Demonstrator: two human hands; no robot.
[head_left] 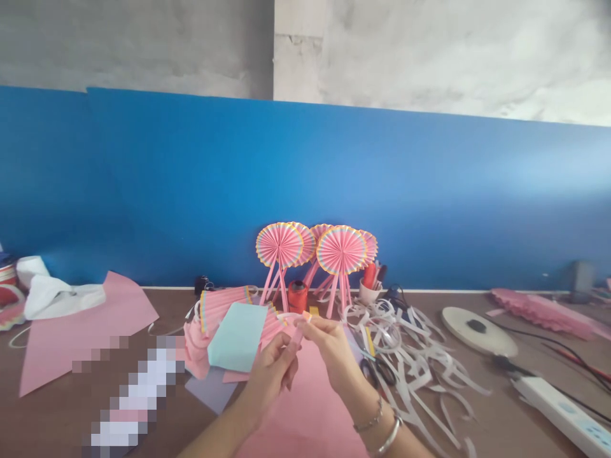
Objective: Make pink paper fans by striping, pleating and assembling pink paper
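- Left hand (273,372) & right hand (329,346) meet at centre-near, just above a pink sheet (305,407) lying on the counter (57,413).
- Both pinch one small pink paper piece (298,334) between them; left fingers closed on its lower end, right thumb + forefinger closed on its upper end by a small orange tab (307,315).
- Right wrist wears two bracelets (382,429).
- Just left of the hands: light-blue sheet (237,337) on top of pleated pink paper (214,312); pale purple sheet (214,391) near it.
- Far centre, against the blue wall (191,191): round pink paper fans (315,248) standing on pink sticks, red spool (297,296) at their foot, white cup w/ red tools (370,286) to the right.
- Right of hands: heap of white paper strips (420,362), scissors (377,369) partly under it.
- Far right: round white disc (477,331), power strip (563,413) w/ cables, more pleated pink (544,312).
- Left: big pink sheet (71,337), white cloth (52,292).
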